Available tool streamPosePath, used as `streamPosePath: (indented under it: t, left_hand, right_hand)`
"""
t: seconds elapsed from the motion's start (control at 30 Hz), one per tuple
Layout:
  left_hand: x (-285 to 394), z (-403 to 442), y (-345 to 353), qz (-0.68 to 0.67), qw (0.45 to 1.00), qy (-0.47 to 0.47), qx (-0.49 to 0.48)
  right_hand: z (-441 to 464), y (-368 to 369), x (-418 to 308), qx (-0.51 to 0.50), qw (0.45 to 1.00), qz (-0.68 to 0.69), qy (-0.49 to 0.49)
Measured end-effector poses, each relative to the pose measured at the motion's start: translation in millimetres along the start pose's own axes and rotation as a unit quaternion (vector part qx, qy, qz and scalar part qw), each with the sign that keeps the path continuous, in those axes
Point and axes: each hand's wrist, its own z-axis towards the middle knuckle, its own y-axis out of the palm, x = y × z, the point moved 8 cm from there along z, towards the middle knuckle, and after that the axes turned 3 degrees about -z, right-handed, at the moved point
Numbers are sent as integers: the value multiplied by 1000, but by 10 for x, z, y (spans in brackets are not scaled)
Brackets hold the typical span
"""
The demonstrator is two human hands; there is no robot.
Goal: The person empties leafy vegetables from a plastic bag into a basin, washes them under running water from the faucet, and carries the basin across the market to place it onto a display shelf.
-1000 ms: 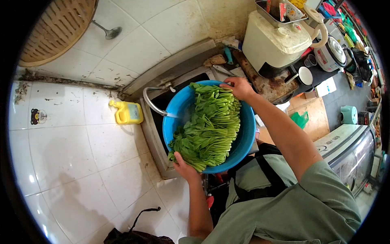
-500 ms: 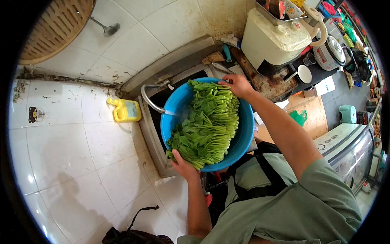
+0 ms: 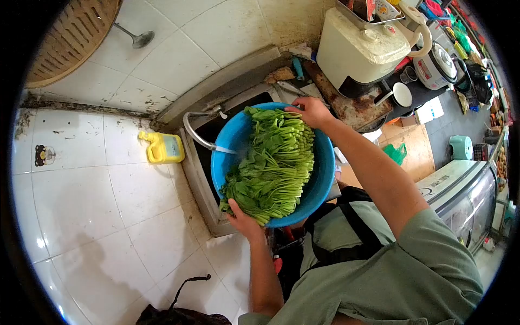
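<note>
A blue basin full of leafy green vegetables rests over the sink. The leaves lie to the left and the cut stems point right. Water runs into the basin from a curved metal tap. My left hand is closed at the basin's lower left edge, its thumb up beside the leaves and its fingers hidden below. At the upper right, my right hand grips the rim, thumb pointing inward near the stems.
Left of the sink stands a yellow jug on white tiles. A knife and a stained board lie behind the basin, beside a cream appliance. A ladle and a woven tray hang on the wall.
The whole view has shifted slightly, so things appear a little further left. Both hands keep their places on the basin, and water still runs.
</note>
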Motion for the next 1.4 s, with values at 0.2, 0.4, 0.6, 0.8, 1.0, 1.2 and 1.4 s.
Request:
streamPosePath:
  t: [0.2, 0.4, 0.6, 0.8, 1.0, 1.2, 1.4]
  left_hand:
    - [-28, 43, -23, -53, 998, 15, 9]
    - [-5, -19, 18, -58, 998, 14, 2]
    - [16, -54, 41, -66, 998, 18, -1]
    - [-69, -1, -17, -53, 998, 5, 16]
    - [-10, -52, 35, -75, 997, -2, 14]
    - [-31, -3, 25, -81, 997, 10, -6]
    - [20, -39, 48, -67, 998, 15, 5]
  right_hand:
    - [4, 2, -5, 13, 1000, -4, -16]
    - [9, 9, 12, -1, 1000, 5, -2]
    - [-1, -9, -28, -3, 1000, -3, -5]
    - [27, 15, -3, -1, 1000, -11, -12]
    - [8, -1, -28, -4, 1000, -3, -10]
    - [3, -5, -59, 2, 1000, -11, -19]
    - [0, 3, -46, -3, 1000, -9, 6]
